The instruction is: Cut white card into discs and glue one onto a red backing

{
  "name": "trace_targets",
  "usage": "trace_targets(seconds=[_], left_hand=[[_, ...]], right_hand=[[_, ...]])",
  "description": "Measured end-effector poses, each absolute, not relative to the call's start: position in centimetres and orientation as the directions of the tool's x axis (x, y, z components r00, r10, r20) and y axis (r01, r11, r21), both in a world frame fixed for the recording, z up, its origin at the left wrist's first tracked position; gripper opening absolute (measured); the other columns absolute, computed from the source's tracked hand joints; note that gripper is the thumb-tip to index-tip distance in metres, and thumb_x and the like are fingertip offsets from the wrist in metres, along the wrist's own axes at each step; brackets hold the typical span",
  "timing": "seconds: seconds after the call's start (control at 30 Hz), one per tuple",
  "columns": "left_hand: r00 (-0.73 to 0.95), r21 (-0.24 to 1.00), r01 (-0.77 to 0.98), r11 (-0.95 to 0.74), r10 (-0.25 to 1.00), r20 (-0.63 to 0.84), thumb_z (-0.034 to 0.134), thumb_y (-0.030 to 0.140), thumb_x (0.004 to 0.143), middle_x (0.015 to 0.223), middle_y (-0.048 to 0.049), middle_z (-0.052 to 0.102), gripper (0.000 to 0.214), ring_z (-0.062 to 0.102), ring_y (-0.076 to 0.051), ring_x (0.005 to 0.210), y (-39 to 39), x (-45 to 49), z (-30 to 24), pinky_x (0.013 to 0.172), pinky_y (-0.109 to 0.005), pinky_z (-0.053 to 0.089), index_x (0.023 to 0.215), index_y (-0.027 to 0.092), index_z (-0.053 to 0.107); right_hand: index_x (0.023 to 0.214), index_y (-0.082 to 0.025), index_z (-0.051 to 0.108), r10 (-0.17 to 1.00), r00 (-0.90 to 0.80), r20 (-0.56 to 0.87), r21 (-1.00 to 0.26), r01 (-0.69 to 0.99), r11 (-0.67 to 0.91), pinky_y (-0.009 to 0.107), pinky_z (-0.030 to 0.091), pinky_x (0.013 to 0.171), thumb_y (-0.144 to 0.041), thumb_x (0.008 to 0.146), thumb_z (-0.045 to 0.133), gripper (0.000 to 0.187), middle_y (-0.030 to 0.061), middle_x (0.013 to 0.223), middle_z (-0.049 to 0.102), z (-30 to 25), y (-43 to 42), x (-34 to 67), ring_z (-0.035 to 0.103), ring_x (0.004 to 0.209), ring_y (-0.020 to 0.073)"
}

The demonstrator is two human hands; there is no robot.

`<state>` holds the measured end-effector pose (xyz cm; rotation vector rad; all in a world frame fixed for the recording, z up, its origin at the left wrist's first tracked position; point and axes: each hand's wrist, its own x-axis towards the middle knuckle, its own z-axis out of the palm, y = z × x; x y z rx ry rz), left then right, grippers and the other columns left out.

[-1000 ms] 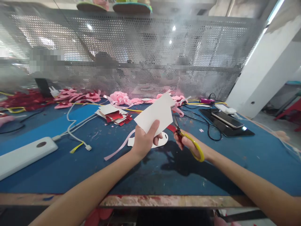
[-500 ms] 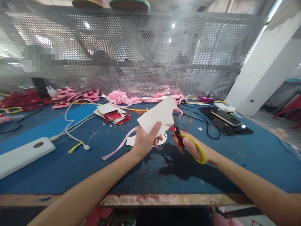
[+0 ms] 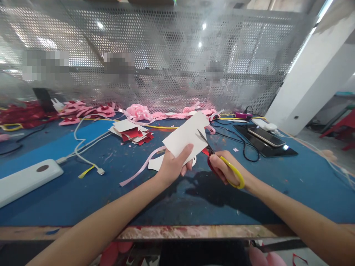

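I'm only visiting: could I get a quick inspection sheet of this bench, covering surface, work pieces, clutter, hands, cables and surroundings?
Surface: blue table, scuffed, flecked with bits.
Job's things: white card; yellow-handled scissors, blade at the card's right edge.
Clutter: red and white scraps, pink ribbons, phone, white box.
Hands: left hand grips card; right hand holds scissors.
Cables: white cable, black cable, loose on table.
Surroundings: perforated screen behind; pillar right.
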<state>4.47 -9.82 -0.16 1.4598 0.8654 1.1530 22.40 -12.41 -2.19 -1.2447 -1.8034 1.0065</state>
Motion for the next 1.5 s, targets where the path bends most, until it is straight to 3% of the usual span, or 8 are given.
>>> trace_targets(seconds=[0.2,0.33,0.5,0.73,0.9,1.1,1.33,1.5], left_hand=[[0.366,0.988,0.009,-0.153,0.92,0.14,0.059,0.037,0.077,0.032,0.006,0.046,0.03,0.032,-0.004,0.022,-10.0,4.5,-0.4,0.025,-0.016,0.021,0.057,0.016,0.053],[0.388,0.987,0.002,-0.163,0.91,0.149,0.057,0.038,0.078,0.032,0.0066,0.044,0.033,0.031,-0.003,0.022,-9.9,4.5,-0.5,0.025,-0.015,0.02,0.054,0.016,0.052],[0.421,0.989,-0.011,-0.148,0.896,0.139,0.055,0.039,0.079,0.031,0.0066,0.042,0.037,0.029,-0.003,0.022,-10.1,4.6,-0.4,0.025,-0.015,0.019,0.051,0.016,0.05],[0.513,0.991,0.048,-0.127,0.854,0.085,0.054,0.039,0.079,0.031,0.007,0.043,0.03,0.031,-0.004,0.022,-10.6,4.9,-0.7,0.026,-0.015,0.02,0.06,0.016,0.055],[0.514,0.993,0.031,-0.111,0.854,0.079,0.055,0.037,0.08,0.031,0.0072,0.044,0.024,0.03,-0.004,0.021,-10.6,4.9,-0.7,0.025,-0.015,0.02,0.067,0.016,0.056],[0.522,0.998,0.017,-0.067,0.851,0.048,0.055,0.039,0.079,0.031,0.0086,0.043,0.025,0.029,-0.004,0.022,-10.3,5.1,-0.8,0.025,-0.015,0.021,0.072,0.015,0.056],[0.555,0.997,0.076,-0.015,0.831,-0.03,0.053,0.042,0.079,0.031,0.0076,0.042,0.033,0.027,-0.003,0.023,-9.9,5.0,-1.5,0.027,-0.015,0.022,0.06,0.015,0.052],[0.696,0.977,0.211,0.02,0.699,-0.164,0.053,0.042,0.078,0.033,0.0052,0.047,0.033,0.032,-0.005,0.024,-10.5,5.6,-2.0,0.028,-0.016,0.021,0.058,0.016,0.051]], right_hand=[[0.059,-0.02,0.043,0.895,-0.402,0.193,-0.888,0.317,0.334,0.024,0.037,0.044,-0.069,0.084,0.024,0.058,-0.0013,0.048,0.047,-2.2,-12.1,22.5,0.045,0.041,0.0112],[0.054,-0.021,0.037,0.948,-0.285,0.143,-0.912,0.334,0.239,0.023,0.028,0.033,-0.073,0.079,0.03,0.058,-0.0043,0.041,0.039,-2.1,-12.4,22.3,0.038,0.031,0.0095],[0.048,-0.022,0.033,0.957,-0.216,0.192,-0.867,0.42,0.268,0.023,0.021,0.032,-0.071,0.078,0.038,0.058,-0.0049,0.034,0.035,-1.8,-12.6,22.3,0.032,0.029,0.0078],[0.052,-0.02,0.047,0.922,-0.345,0.177,-0.96,0.147,0.239,0.025,0.035,0.04,-0.07,0.083,0.028,0.061,-0.0014,0.044,0.046,-2.6,-12.0,22.0,0.045,0.037,0.0117],[0.04,-0.021,0.038,0.959,-0.232,0.161,-0.947,0.237,0.216,0.024,0.023,0.033,-0.069,0.083,0.03,0.065,-0.0029,0.03,0.035,-2.4,-12.4,21.7,0.034,0.027,0.0093],[0.034,-0.021,0.035,0.968,-0.16,0.191,-0.937,0.265,0.229,0.025,0.027,0.036,-0.067,0.084,0.03,0.069,-0.0021,0.025,0.031,-2.5,-12.4,21.3,0.034,0.029,0.0089],[0.037,-0.023,0.035,0.988,-0.145,-0.059,-0.998,0.002,-0.06,0.026,0.016,0.023,-0.074,0.075,0.039,0.064,-0.0032,0.025,0.03,-2.9,-12.2,20.6,0.026,0.02,0.0089],[0.045,-0.022,0.038,0.979,-0.118,-0.165,-0.944,-0.269,-0.192,0.023,0.021,0.025,-0.071,0.073,0.048,0.056,-0.0034,0.032,0.036,-2.1,-10.8,21.5,0.031,0.026,0.0086]])
